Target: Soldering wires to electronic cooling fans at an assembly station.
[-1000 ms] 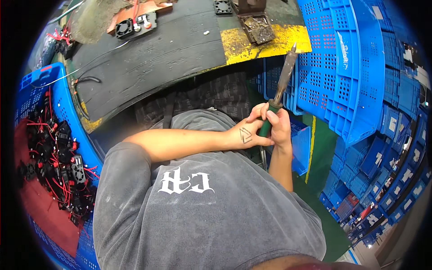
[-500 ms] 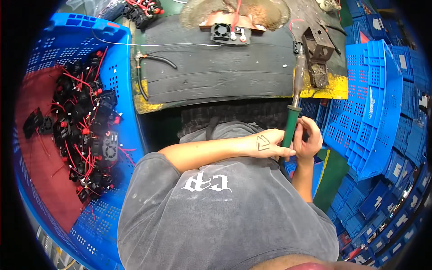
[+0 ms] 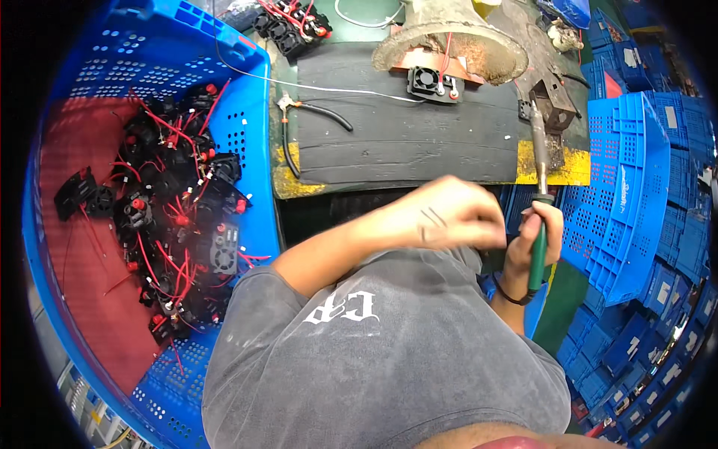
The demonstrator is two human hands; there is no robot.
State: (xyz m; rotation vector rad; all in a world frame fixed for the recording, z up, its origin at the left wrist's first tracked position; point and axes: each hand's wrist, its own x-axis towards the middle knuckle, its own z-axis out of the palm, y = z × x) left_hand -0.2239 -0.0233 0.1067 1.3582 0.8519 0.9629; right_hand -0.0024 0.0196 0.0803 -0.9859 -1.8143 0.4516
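My right hand point(image 3: 535, 243) is wrapped round the green handle of a soldering iron point(image 3: 539, 168). The iron points away from me, its metal end beside a brown metal stand point(image 3: 557, 108). My left hand point(image 3: 456, 215) is just left of the iron, apart from the handle. Motion smears its fingers, and I see nothing held in it. On the black mat, a small black fan unit point(image 3: 428, 81) with red wires and solder joints leans against a copper-coloured block point(image 3: 407, 58). A thin strand of wire point(image 3: 329, 90) runs across to it. Pliers with black handles point(image 3: 323, 114) lie at the mat's left.
At left stands a blue perforated crate point(image 3: 254, 135) holding a heap of fan units with red wires point(image 3: 179, 202). More fan units point(image 3: 288, 30) lie at the back left. A horn-shaped hood point(image 3: 449, 34) overhangs the bench. Another blue crate point(image 3: 621, 194) and stacked blue bins stand at right.
My left hand has come off the soldering iron's handle and moved up and away from it. My right hand now grips the handle. The whole view has shifted slightly.
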